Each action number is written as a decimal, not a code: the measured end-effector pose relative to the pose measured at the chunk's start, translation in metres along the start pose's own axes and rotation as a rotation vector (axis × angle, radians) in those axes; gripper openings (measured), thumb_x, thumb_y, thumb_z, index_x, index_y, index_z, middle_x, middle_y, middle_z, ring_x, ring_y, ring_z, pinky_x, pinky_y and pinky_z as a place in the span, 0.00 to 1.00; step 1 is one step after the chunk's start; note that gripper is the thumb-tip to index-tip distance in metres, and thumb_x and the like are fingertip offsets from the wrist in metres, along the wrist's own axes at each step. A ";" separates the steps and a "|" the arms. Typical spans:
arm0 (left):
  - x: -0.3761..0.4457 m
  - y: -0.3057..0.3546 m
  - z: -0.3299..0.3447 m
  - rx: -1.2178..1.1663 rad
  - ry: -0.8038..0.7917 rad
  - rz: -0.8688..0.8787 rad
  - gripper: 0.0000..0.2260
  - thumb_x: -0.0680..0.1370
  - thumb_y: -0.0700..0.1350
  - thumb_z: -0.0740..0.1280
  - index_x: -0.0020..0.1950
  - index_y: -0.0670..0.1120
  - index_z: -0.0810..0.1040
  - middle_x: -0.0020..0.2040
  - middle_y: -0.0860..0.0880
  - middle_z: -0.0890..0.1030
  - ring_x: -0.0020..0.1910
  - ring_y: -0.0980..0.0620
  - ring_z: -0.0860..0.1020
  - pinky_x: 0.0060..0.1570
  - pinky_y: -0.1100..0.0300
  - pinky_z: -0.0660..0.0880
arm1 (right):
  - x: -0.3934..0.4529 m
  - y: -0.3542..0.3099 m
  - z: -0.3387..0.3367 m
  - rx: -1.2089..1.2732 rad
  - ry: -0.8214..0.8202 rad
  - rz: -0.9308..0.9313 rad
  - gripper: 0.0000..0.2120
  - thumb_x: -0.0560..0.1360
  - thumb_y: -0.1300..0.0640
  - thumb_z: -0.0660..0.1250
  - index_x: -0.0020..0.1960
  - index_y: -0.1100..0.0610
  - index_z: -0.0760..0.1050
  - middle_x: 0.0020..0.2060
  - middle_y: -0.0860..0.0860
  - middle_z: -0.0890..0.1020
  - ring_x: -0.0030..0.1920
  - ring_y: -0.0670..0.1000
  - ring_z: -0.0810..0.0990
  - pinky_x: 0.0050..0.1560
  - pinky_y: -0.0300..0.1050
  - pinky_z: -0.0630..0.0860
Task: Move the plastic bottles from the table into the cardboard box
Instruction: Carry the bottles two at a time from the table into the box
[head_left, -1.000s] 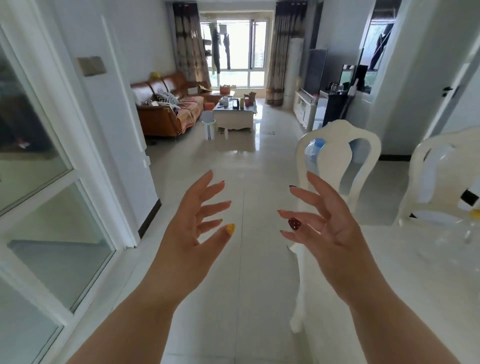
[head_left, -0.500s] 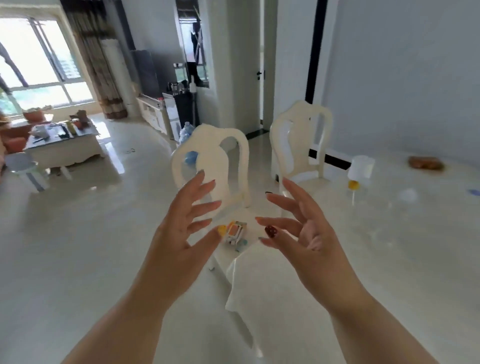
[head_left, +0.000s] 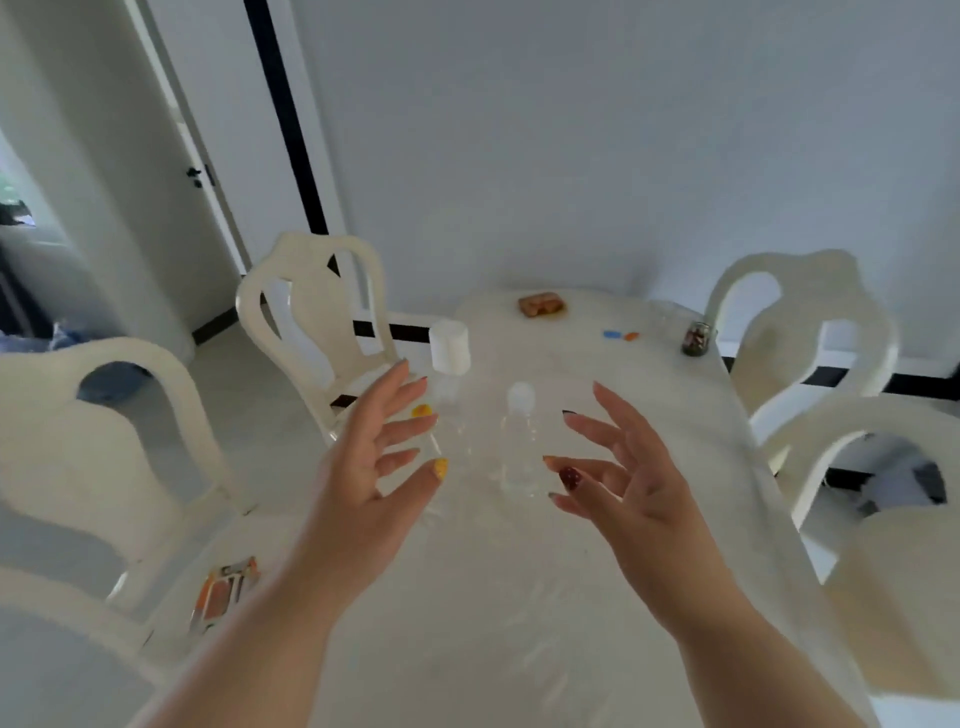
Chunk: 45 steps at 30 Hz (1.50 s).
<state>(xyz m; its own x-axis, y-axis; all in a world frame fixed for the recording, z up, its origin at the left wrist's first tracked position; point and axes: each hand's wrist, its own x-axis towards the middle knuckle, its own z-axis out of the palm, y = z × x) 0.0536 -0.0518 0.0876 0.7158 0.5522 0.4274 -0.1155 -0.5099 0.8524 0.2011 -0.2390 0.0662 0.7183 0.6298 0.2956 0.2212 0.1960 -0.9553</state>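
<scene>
A clear plastic bottle with a white cap (head_left: 519, 441) stands upright on the white table (head_left: 519, 597), between my two raised hands. A second clear bottle with a yellow cap (head_left: 434, 431) stands just left of it, partly hidden by my left fingers. A taller bottle with a wide white cap (head_left: 449, 358) stands behind them. My left hand (head_left: 374, 467) hovers with fingers spread, holding nothing. My right hand (head_left: 623, 483) is also spread and empty, to the right of the bottles. No cardboard box is in view.
White chairs stand at the left (head_left: 311, 322), near left (head_left: 104, 441) and right (head_left: 810, 322) of the table. A brown snack (head_left: 541, 304), a small dark jar (head_left: 696, 339) and small blue and orange bits (head_left: 618, 335) lie at the far end. An orange packet (head_left: 223, 592) lies on a chair seat.
The view has swung right from the living room to the dining table. The bottles now sit between my hands. Both hands stay raised, spread and empty.
</scene>
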 end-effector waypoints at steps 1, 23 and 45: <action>0.008 -0.008 0.004 -0.007 -0.008 -0.009 0.32 0.71 0.52 0.70 0.74 0.66 0.66 0.71 0.63 0.75 0.67 0.56 0.78 0.62 0.52 0.75 | 0.005 0.005 -0.004 -0.006 0.015 0.012 0.33 0.69 0.44 0.72 0.70 0.30 0.66 0.64 0.38 0.78 0.59 0.51 0.83 0.57 0.60 0.80; 0.113 -0.200 0.019 0.195 -0.039 -0.437 0.16 0.72 0.48 0.76 0.54 0.62 0.76 0.53 0.62 0.82 0.57 0.57 0.81 0.58 0.55 0.76 | 0.179 0.147 0.050 -0.608 0.170 0.437 0.40 0.74 0.42 0.71 0.79 0.50 0.56 0.77 0.47 0.65 0.76 0.51 0.64 0.67 0.44 0.63; 0.090 -0.115 0.057 -0.043 -0.346 -0.151 0.11 0.71 0.58 0.74 0.52 0.58 0.85 0.52 0.67 0.85 0.57 0.69 0.81 0.55 0.67 0.73 | 0.033 0.057 0.002 -0.643 0.532 0.216 0.19 0.68 0.32 0.66 0.51 0.43 0.75 0.44 0.39 0.83 0.45 0.40 0.80 0.43 0.46 0.79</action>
<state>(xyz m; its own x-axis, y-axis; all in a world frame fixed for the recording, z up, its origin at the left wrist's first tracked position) 0.1706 0.0182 0.0109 0.9164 0.3598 0.1755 -0.0147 -0.4078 0.9129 0.2361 -0.2051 0.0216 0.9657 0.1371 0.2204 0.2590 -0.4529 -0.8531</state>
